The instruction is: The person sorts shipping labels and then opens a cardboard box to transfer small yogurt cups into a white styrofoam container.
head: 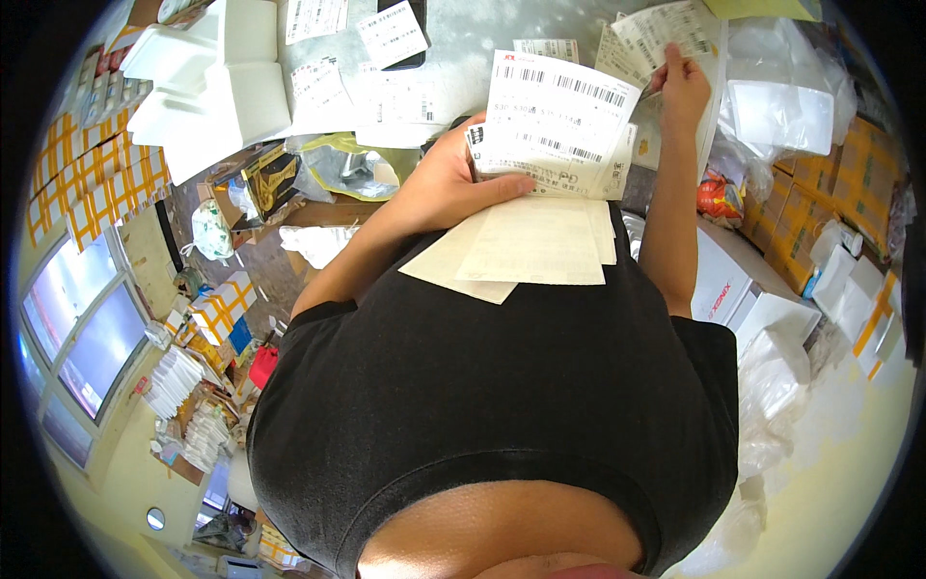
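Observation:
My left hand (pixel 463 174) grips a stack of printed shipping labels (pixel 557 108) close to my body, with the thumb across the front of the stack. The sheets bear barcodes and writing, and their pale lower ends (pixel 535 242) fan out against my black shirt. Farther right, the fingers of my right hand (pixel 680 90) pinch the edge of a barcode label (pixel 662 32) over the table's right side. Another label (pixel 618 54) lies partly behind that one. Several loose labels, among them one (pixel 318 85) at the left, rest on the pale tabletop (pixel 463 36).
White foam boxes (pixel 246 94) stand at the table's left end. A dark flat device (pixel 416 58) lies partly under a label. Below the table edge is an open yellow-green bag (pixel 354 163). Taped cartons (pixel 119 192) are stacked left, more cartons (pixel 832 195) right, near clear plastic bags (pixel 788 72).

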`<state>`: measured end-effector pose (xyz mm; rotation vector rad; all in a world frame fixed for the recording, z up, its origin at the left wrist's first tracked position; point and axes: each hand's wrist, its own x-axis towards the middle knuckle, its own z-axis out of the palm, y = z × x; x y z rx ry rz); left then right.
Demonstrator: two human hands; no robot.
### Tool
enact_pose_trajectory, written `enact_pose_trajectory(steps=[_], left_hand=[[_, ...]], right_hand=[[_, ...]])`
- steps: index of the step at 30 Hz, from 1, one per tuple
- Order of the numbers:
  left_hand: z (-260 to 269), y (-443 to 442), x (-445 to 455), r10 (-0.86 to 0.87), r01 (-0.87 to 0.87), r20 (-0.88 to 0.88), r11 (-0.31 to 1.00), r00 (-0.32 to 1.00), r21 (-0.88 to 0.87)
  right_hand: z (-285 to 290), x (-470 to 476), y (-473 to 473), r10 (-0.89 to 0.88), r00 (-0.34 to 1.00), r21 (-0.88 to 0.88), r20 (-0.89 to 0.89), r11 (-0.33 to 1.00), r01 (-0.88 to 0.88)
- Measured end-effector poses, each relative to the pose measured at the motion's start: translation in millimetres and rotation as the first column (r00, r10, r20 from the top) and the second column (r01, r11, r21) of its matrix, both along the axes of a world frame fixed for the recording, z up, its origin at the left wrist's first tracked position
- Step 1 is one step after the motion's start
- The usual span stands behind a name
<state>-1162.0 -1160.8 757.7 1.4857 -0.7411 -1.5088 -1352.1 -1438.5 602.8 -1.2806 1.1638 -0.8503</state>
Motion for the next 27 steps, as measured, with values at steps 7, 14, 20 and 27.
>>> enact_pose_trajectory(steps=[7,14,20,27], left_hand=[[-4,3,1,0.018,-0.018,-0.020,1.000,1.000,-0.011],[-7,1,0,0.021,-0.021,-0.038,1.000,0.999,0.008],[-7,-1,0,0.025,-0.027,-0.104,1.000,0.994,-0.015],[-7,-2,-1,0.027,-0.028,-0.096,1.000,0.995,-0.009]], right_hand=[[-72,-38,-11,-0.081,0.718,0.045,-0.691,0.987,0.155],[9,-3,19,0.047,0.991,0.067,-0.123,0.997,-0.039],[122,18,87,0.333,0.915,-0.011,0.226,0.941,-0.339],[148,15,104,0.556,0.824,-0.229,-0.114,0.792,-0.566]])
